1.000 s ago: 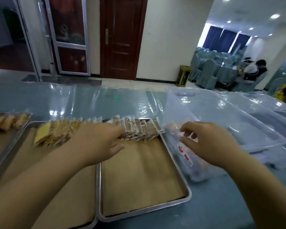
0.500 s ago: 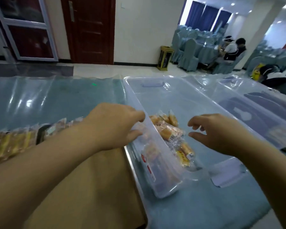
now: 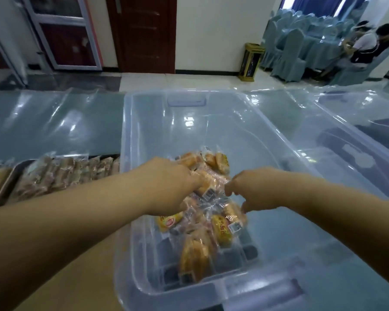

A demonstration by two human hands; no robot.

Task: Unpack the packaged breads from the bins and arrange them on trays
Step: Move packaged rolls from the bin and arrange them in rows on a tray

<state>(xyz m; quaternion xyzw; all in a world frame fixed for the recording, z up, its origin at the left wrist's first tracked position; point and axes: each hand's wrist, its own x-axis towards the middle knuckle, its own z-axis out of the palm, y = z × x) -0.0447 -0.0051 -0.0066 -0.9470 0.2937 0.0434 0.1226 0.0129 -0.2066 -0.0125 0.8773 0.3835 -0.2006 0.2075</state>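
**Both hands down in the bin among the breads**

My left hand point(image 3: 173, 187) reaches over the near wall of the clear plastic bin point(image 3: 130, 122), fingers curled down into the heap of golden breads in clear wrappers point(image 3: 220, 230) on the bin floor; I cannot tell whether it grips one. My right hand point(image 3: 254, 191) is just beside it, forefinger and thumb bent close together at a crinkled wrapper, its hold unclear too. To the left, a row of wrapped breads point(image 3: 61, 173) stands along the far edge of a metal tray point(image 3: 3, 189) on the blue-grey table point(image 3: 54, 126)
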